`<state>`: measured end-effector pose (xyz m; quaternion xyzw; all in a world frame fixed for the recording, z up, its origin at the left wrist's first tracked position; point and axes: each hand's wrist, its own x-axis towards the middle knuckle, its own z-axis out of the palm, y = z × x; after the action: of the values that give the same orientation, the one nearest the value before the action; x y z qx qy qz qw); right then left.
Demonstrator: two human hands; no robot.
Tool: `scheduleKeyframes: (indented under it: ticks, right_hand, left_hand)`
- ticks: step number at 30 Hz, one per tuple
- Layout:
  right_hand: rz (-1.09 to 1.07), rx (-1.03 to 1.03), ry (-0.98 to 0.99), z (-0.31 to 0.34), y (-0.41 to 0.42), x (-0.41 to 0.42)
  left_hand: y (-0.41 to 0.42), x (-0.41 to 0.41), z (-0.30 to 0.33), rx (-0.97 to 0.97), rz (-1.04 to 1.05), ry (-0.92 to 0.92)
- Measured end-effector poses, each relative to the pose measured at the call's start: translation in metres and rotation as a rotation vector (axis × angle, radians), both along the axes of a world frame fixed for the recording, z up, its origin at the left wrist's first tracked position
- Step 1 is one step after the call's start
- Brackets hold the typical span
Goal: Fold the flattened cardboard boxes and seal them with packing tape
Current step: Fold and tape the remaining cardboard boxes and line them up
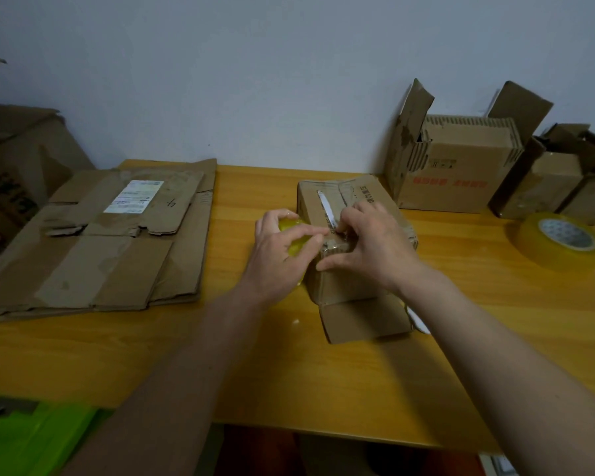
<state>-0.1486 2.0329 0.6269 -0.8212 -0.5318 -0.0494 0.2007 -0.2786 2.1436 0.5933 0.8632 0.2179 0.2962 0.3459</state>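
A: Status, left to right?

B: Stack of flattened boxes point(93, 242) on the left of the desk point(255, 372), none of it folded yet. Plenty of the task left, I'd say.

A: Active piece?

B: Small box point(344, 214) mid-desk, already folded up, one flap hanging open at the near end. Left hand point(282, 255) is just left of it, fingers curled round a yellow tape roll point(291, 235) held against the box side. Right hand point(375, 242) rests on the box top, fingers curled down and pinching at the tape strip point(334, 240) where it crosses the top seam.

A: So the sealing step?

B: Looks like it. Tape end appears to be getting stuck or pressed onto the top. Can't tell how much is bonded; the hands cover that spot.

A: Next move needs?

B: My read: right hand pins the tape end flat, left pulls the roll along the seam with tension, then the strip gets torn off. The near flap also needs closing.

A: Right side?

B: Two open boxes point(461, 166) against the wall, well apart from the hands. A bigger spare tape roll point(560, 240) lies flat on the desk at far right, untouched.
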Motion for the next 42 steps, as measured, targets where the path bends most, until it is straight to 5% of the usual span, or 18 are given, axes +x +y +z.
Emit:
scheduleKeyframes:
  ticks: [5, 12, 18, 26, 31, 42]
  right_hand:
    - [0.065, 0.056, 0.199, 0.008, -0.003, 0.013]
    - [0.047, 0.066, 0.153, 0.002, -0.035, 0.039]
    - [0.065, 0.275, 0.724, -0.006, -0.065, 0.074]
    - [0.155, 0.244, 1.142, -0.007, -0.071, 0.103]
    - [0.115, 0.374, 1.575, -0.027, -0.074, 0.102]
    - [0.142, 0.721, 1.975, -0.058, -0.067, 0.08]
  left_hand:
    - [-0.002, 0.006, -0.005, 0.06, 0.047, -0.003]
    - [-0.005, 0.009, -0.008, 0.129, 0.089, -0.056]
    - [-0.005, 0.011, -0.008, 0.129, 0.085, -0.065]
    - [-0.009, 0.012, -0.009, 0.12, 0.109, -0.06]
    - [-0.011, 0.011, -0.01, 0.099, 0.101, -0.074]
    - [-0.009, 0.016, -0.016, 0.112, 0.164, -0.096]
